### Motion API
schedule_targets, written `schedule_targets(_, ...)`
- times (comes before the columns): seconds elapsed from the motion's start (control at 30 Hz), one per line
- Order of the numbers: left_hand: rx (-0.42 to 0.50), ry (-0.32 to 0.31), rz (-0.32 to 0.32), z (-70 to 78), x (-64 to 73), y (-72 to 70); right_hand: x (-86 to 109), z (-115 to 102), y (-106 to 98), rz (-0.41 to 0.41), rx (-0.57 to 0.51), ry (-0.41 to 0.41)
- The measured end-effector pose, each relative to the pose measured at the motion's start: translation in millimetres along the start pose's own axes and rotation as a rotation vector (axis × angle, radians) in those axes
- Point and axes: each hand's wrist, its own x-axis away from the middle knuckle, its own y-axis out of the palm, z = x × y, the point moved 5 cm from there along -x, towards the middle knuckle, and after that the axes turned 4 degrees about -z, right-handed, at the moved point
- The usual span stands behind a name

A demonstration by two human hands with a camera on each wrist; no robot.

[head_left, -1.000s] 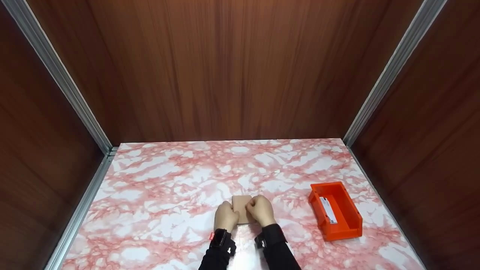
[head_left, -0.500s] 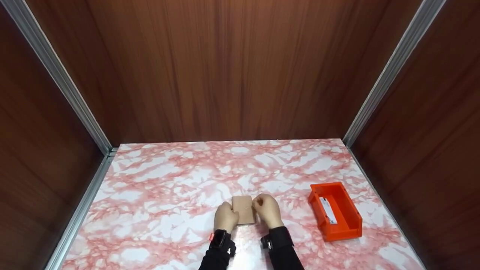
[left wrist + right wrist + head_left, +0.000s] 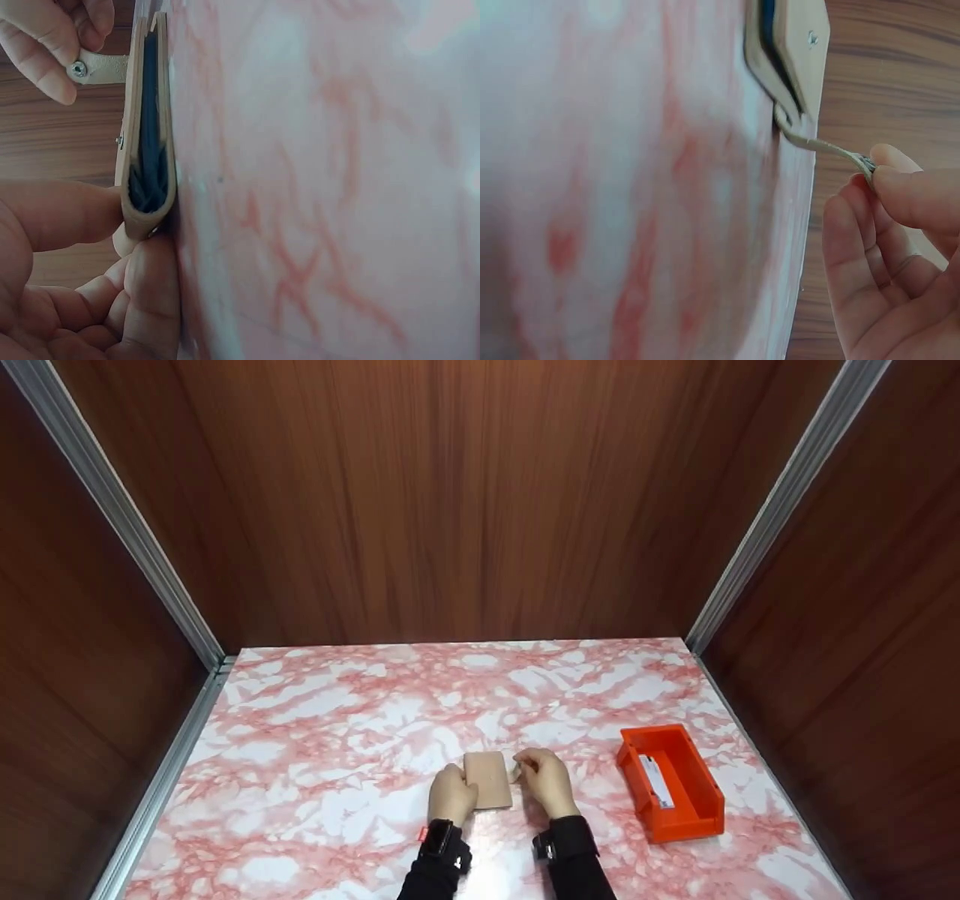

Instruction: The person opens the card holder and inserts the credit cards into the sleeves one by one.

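A tan leather card wallet (image 3: 487, 780) lies flat on the marbled table, with dark blue sleeves (image 3: 150, 112) showing between its covers. At its folded spine, my left hand (image 3: 451, 793) grips it, thumb on top and fingers at the lower side. My right hand (image 3: 546, 780) pinches the end of the wallet's snap strap (image 3: 821, 142) between thumb and fingers. This strap stands out from the wallet's right edge, unfastened, with a metal snap (image 3: 79, 69) at its tip. A matching metal stud (image 3: 813, 37) shows on the top cover.
An orange open bin (image 3: 701, 795) with a white label (image 3: 656, 781) at its left wall stands on the right of the pink-and-white table (image 3: 322, 735). Brown wood-grain panels (image 3: 450, 510) and metal rails (image 3: 135, 525) enclose the back and sides.
My right hand has moved right, off the wallet's top cover, drawing the strap outward so it now shows beside the edge. The left hand and wallet have stayed almost still.
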Motion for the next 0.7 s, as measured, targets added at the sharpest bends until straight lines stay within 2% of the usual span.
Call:
schedule_targets(0.23,0.007,0.008,0.010,0.7,1.0,0.0,2.6,10.3,-2.6,0.006,0.029,0.030)
schedule_targets(0.7,0.013,-0.028,-0.001,-3.2,-1.5,3.2,-0.5,20.7,-3.6,-0.077,0.053,0.102)
